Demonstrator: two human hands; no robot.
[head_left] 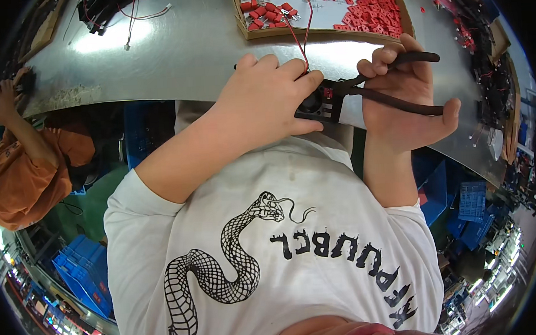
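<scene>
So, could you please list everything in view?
Pliers: one, dark brown, right of centre
Slotted part: one, black, centre
Wires: count unclear, red, rising from centre
Tray: one, tan, top
Red pieces: many, red, in tray
Wired parts: count unclear, mostly black, top left
Mixed parts: count unclear, black and red, top right
Table: one, grey, across the top
Co-worker: one, orange clothing, left
Crates: several, blue, lower left and right
Shirt: one, white, lower centre
Left hand: one, on the slotted part
Right hand: one, on the pliers
</scene>
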